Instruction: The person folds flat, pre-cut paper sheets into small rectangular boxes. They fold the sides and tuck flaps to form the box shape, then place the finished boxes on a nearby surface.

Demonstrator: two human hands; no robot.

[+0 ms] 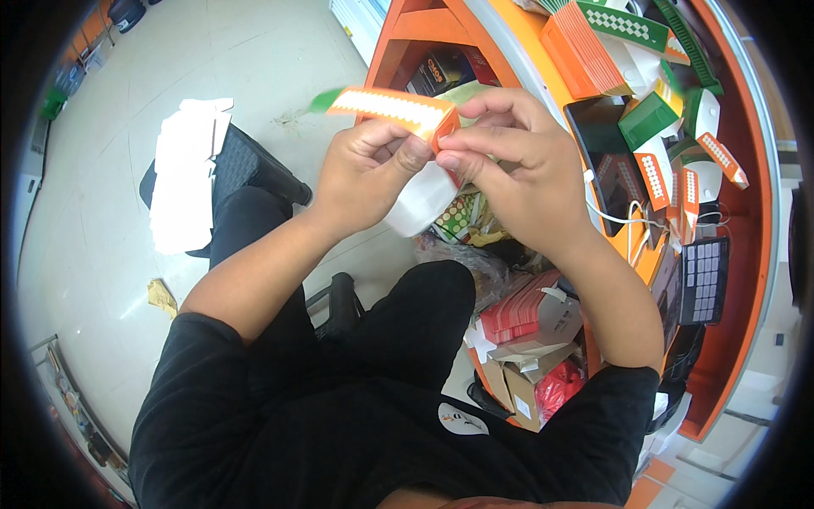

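Above my lap I hold a small paper carton [390, 106] in both hands. One side is orange with a white pattern, a green tip sticks out at its left end, and a white rounded panel hangs below. My left hand [360, 174] grips the orange side, thumb on the edge near the corner. Thumb and fingers of my right hand [526, 161] pinch the carton's right corner, where an orange flap folds. My fingertips partly hide that fold.
On the orange counter [555, 76] to the right are stacked orange cartons [577, 55], loose green and orange cartons [653, 174], a dark screen [598, 127] and a white cable [623, 219]. White cardboard sheets [182, 191] lie on a black stool at left. A brown box [517, 394] stands below the counter.
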